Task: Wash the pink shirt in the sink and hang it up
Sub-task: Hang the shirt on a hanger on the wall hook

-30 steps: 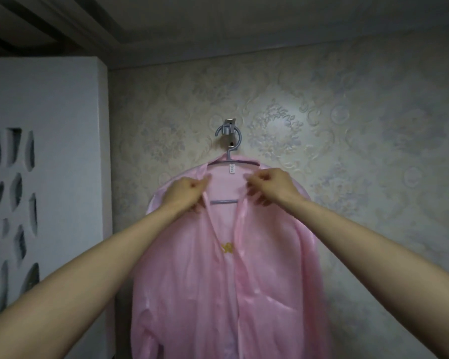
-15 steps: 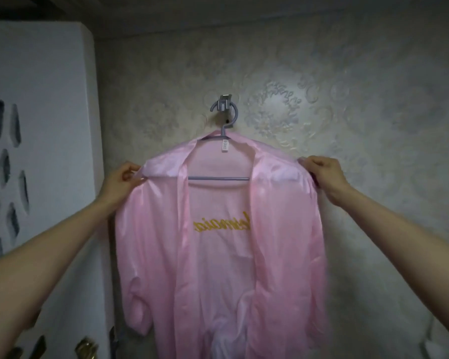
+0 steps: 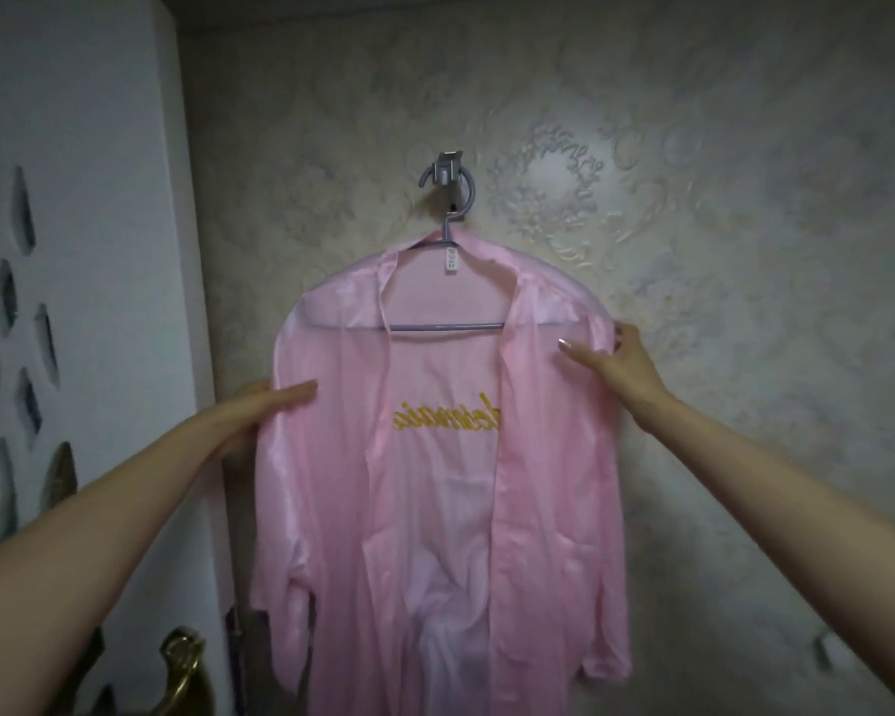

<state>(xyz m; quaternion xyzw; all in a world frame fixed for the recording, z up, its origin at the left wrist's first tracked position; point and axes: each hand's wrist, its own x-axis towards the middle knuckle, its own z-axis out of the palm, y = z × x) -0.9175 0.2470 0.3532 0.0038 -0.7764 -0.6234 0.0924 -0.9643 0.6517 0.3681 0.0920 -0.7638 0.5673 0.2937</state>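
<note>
While left hand (image 3: 249,411) and right hand (image 3: 611,365) pinch pink shirt (image 3: 554,509), yellow script (image 3: 445,419) is unreadable.

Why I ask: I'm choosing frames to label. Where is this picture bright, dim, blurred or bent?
Head view: light pools brightest on the wall right of the hook, and the corners fall dim; same view: on the shirt the yellow lettering is soft and the lower folds are smeared; the wide lens bows the white partition at left.
</note>
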